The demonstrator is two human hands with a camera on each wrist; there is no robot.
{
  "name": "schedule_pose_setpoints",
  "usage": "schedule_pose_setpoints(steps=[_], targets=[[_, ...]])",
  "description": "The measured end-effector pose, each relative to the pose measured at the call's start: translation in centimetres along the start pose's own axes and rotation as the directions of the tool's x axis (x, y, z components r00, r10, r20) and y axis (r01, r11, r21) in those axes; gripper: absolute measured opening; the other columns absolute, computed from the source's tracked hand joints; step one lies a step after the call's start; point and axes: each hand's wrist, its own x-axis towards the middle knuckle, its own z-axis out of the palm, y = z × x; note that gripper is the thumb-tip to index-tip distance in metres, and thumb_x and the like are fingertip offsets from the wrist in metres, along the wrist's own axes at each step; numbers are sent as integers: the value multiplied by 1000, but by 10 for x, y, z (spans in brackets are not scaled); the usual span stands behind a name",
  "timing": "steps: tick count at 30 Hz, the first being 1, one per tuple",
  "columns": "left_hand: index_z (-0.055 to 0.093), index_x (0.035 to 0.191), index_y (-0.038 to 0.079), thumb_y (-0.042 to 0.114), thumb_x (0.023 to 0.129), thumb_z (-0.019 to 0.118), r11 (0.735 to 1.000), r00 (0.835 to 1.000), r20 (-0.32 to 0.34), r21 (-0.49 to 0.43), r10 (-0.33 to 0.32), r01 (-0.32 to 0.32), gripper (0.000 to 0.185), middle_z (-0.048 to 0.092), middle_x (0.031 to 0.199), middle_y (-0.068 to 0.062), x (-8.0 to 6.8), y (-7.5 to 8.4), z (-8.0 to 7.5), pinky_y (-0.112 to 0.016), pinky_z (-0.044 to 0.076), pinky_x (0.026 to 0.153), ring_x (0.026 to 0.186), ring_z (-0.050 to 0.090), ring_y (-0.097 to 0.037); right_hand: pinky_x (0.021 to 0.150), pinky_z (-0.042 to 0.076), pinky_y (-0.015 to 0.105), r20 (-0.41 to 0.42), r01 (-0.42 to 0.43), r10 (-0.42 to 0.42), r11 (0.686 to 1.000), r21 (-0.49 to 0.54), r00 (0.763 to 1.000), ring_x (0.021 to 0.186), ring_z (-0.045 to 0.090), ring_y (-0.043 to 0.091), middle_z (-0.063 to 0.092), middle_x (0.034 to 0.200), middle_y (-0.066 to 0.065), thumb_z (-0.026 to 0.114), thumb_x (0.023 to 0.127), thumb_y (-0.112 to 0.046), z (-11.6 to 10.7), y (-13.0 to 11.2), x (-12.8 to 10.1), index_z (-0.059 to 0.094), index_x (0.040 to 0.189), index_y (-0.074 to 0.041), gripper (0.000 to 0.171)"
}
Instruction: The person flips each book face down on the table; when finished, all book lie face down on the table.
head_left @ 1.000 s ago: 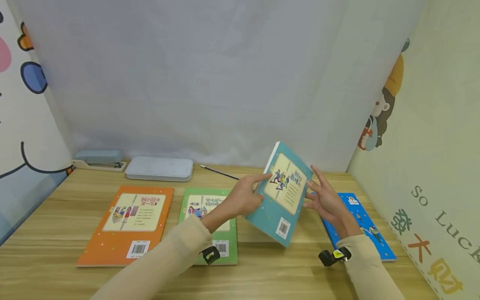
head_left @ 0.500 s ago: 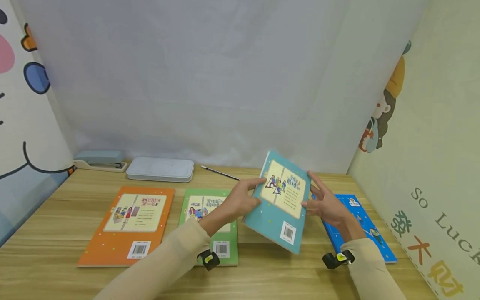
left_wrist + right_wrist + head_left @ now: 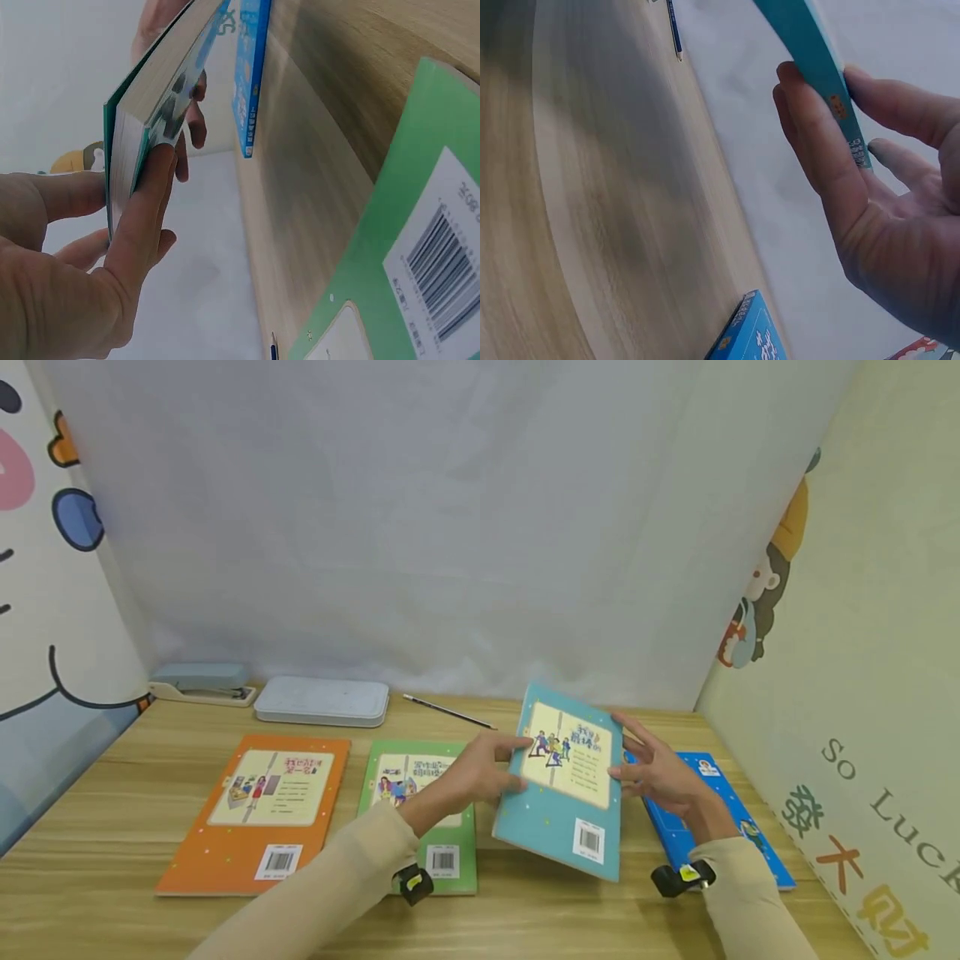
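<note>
A teal book (image 3: 551,814) is held up over the table, tilted, its back cover with the barcode facing the head camera. My left hand (image 3: 483,768) pinches its left edge, thumb on the cover and fingers behind. On the opposite side my right hand (image 3: 663,772) grips the spine between thumb and fingers, as the right wrist view shows. The page edges of the teal book (image 3: 154,82) face the left wrist camera. Just left of it a green book (image 3: 457,827) lies on the table, partly covered by my left arm. Beyond my right hand lies a blue book (image 3: 757,839).
An orange book (image 3: 202,847) lies at the left of the wooden table (image 3: 540,922). Along the back stand a stapler (image 3: 202,683) and a pale flat case (image 3: 322,700), with a pencil (image 3: 448,711) beside them. A grey cloth (image 3: 420,527) hangs behind.
The teal book has come down toward the table and turned flatter to the head camera, so its back cover shows more fully. Both hands have kept hold and moved slightly down with it.
</note>
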Motion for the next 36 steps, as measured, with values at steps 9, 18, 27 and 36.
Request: schedule_pose_setpoints(steps=[9,18,27,36], targets=[[53,144,6,-5,82,76,986,1000,11,166,-27,25,67,63,121,-26,-1,-15,9,-34,60,63,73,65,-20,78,61,43,18,-55,57,996,-75,998,104,68,20,19,163,28,64,94,1,-5,1,5,6,162,-17,91],[55,142,5,-6,78,79,967,997,50,251,-60,46,69,63,113,-29,-4,-31,16,-31,58,53,56,60,-18,80,61,47,15,-140,144,978,-153,989,106,68,28,21,160,34,68,91,2,1,6,14,13,161,-10,90],[55,141,5,-12,76,78,973,984,50,164,-172,162,71,54,129,-37,-6,-36,22,-34,60,52,57,68,-26,80,61,47,-9,-189,192,954,-231,981,102,70,29,26,156,37,70,90,-1,7,8,16,21,159,-10,85],[54,142,6,-13,76,77,958,970,40,174,-240,230,72,44,143,-37,-6,-34,27,-35,60,52,61,67,-28,77,62,44,-62,-232,224,919,-318,973,92,68,26,50,134,30,73,87,-1,14,13,19,28,157,-9,84]])
